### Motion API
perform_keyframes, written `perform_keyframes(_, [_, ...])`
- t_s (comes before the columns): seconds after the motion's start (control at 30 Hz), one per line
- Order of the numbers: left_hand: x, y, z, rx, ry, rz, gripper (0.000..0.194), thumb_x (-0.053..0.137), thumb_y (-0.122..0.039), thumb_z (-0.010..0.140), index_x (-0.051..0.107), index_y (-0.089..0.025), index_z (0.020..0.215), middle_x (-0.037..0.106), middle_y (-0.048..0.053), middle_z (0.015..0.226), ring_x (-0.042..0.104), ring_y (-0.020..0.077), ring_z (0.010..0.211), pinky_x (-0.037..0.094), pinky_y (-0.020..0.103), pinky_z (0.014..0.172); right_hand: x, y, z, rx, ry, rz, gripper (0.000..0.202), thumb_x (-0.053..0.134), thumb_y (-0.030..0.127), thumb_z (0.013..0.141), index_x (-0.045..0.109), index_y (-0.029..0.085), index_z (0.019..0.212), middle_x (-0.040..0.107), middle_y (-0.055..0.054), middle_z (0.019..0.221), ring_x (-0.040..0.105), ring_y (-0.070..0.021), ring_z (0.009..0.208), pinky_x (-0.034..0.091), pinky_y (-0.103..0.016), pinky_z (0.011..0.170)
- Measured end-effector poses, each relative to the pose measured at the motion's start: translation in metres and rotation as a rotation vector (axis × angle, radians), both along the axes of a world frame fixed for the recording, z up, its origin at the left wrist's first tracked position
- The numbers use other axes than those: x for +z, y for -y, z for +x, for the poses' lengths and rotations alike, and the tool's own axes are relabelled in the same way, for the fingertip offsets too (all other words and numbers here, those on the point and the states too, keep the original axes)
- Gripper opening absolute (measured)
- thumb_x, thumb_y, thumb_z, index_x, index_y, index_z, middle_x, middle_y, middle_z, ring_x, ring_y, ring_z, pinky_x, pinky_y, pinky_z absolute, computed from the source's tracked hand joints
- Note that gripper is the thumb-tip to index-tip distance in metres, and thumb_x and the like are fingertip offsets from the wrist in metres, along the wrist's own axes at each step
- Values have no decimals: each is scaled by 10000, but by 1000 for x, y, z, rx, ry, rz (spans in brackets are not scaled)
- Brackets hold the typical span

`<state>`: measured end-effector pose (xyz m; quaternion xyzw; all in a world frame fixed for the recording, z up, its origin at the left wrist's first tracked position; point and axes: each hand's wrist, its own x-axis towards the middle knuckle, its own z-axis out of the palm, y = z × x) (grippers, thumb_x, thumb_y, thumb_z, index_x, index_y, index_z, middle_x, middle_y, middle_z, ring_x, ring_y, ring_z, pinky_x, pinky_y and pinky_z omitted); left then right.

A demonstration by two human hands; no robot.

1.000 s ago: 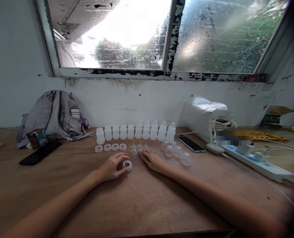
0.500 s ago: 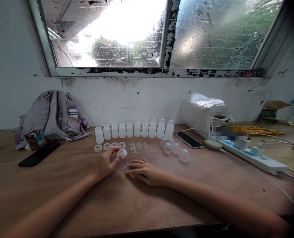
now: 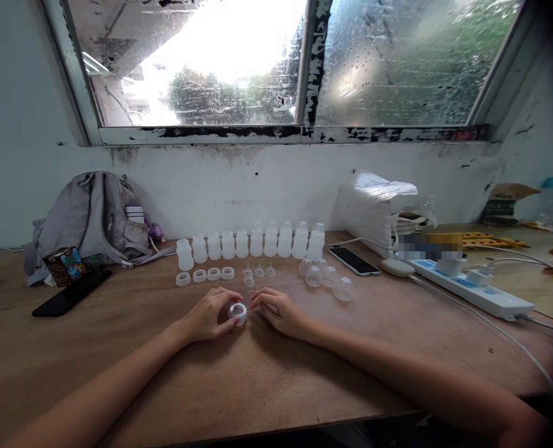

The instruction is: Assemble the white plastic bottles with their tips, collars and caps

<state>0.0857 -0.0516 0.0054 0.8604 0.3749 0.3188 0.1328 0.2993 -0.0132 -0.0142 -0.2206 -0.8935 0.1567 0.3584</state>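
Since half a second ago the white ring (image 3: 238,312) has come down from its raised tilt and the 2 hands have closed in around it. It now sits low over the surface (image 3: 267,379), pinched in the left hand (image 3: 207,317) grip, with the right hand (image 3: 279,312) fingers curled against its other side. Behind lie 4 rings (image 3: 205,275), 3 clear teats (image 3: 258,272) and a row of bottles (image 3: 251,244).

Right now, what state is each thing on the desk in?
left hand: grip closed on ring
ring: held, resting on the table
right hand: fingertips beside ring, holding nothing visible
bottles: upright in a row
spare rings: lying flat
phone: screen dark
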Motion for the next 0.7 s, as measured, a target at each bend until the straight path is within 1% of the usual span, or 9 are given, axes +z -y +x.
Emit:
perform_keyframes(0.1, [0, 0, 0, -27, -3, 25, 356, 597, -264, 663, 559, -232, 1016, 601, 52, 949, 519, 216, 910, 371, 338, 852, -1, 0, 0, 6, -6, -7, 258, 397, 60, 766, 586, 203, 867, 582, -54, 931, 552, -141, 872, 452, -279, 776])
perform_keyframes(0.23, [-2, -2, -1, 31, 17, 63, 283, 555, -292, 714, 569, -230, 990, 570, 66, 993, 500, 214, 954, 371, 334, 855, -4, -2, 0, 4, -10, -8, 259, 400, 44, 753, 575, 195, 871, 579, -51, 921, 546, -140, 863, 447, -274, 775])
perform_keyframes(0.3, [-4, -4, 0, 53, 47, 64, 205, 540, -300, 731, 599, -221, 911, 570, 68, 959, 509, 205, 919, 384, 325, 829, -5, -2, 0, 4, -7, -9, 265, 397, 38, 748, 569, 195, 874, 577, -50, 918, 543, -139, 857, 445, -271, 771])
perform_keyframes(0.37, [-6, -5, 2, 58, 93, 39, 142, 532, -298, 742, 619, -212, 814, 582, 58, 881, 523, 189, 848, 399, 306, 783, -4, -1, 0, -3, 4, -13, 277, 398, 34, 739, 561, 199, 888, 574, -46, 912, 542, -140, 845, 445, -270, 762])
perform_keyframes(0.47, [-6, -3, 8, 95, 239, -67, 149, 497, -305, 772, 602, -198, 767, 579, 26, 733, 526, 152, 701, 411, 259, 669, 0, 2, 1, -6, 18, -24, 315, 435, 54, 720, 525, 198, 985, 562, -48, 931, 540, -140, 814, 447, -267, 740])
perform_keyframes(0.57, [-6, 2, 17, 132, 458, -224, 176, 467, -335, 793, 561, -187, 784, 556, 1, 698, 506, 119, 625, 395, 216, 579, 3, 6, 1, 34, 1, -45, 376, 503, 123, 716, 460, 189, 1084, 545, -59, 979, 528, -142, 832, 442, -261, 734])
perform_keyframes(0.63, [-6, 5, 24, 116, 558, -330, 194, 472, -361, 788, 544, -182, 788, 549, -5, 712, 505, 111, 629, 393, 205, 572, 3, 8, 0, 47, -22, -59, 349, 523, 163, 723, 457, 186, 1065, 553, -53, 951, 521, -140, 824, 434, -255, 729])
perform_keyframes(0.7, [-6, 9, 30, 93, 607, -435, 213, 487, -382, 776, 536, -176, 796, 549, -9, 714, 507, 108, 634, 400, 204, 579, 2, 9, -3, 36, -47, -70, 260, 513, 176, 733, 478, 184, 991, 568, -33, 866, 517, -126, 755, 426, -242, 693])
